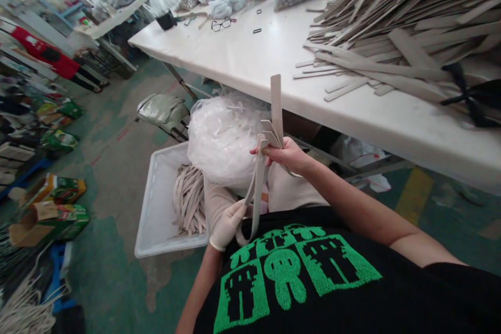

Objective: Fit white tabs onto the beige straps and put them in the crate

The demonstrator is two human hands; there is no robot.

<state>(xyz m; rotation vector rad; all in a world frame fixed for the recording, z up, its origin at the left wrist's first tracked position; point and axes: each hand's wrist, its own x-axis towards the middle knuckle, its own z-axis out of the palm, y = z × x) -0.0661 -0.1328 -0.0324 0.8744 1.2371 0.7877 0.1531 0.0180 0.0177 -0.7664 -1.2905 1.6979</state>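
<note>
Several flat beige straps (276, 107) stand up out of my right hand (287, 155), which is bare and closed around them. Their rounded ends fan out above my fingers. My left hand (228, 224), in a pale glove, pinches one of the hanging straps lower down, close to my lap. That strap loops down between the two hands in front of my black shirt. Beside my left hand is a white plastic bin (156, 203) with a heap of similar straps (189, 198) in it.
A white table (250, 62) carries a large pile of straps (391, 26), glasses (221, 24), small buckles (257, 31) and plastic bags. Under its edge sits a big clear bag (227, 138) beside a green padded stool (162, 109). A person in red (49, 52) stands far left, near boxes (58, 214).
</note>
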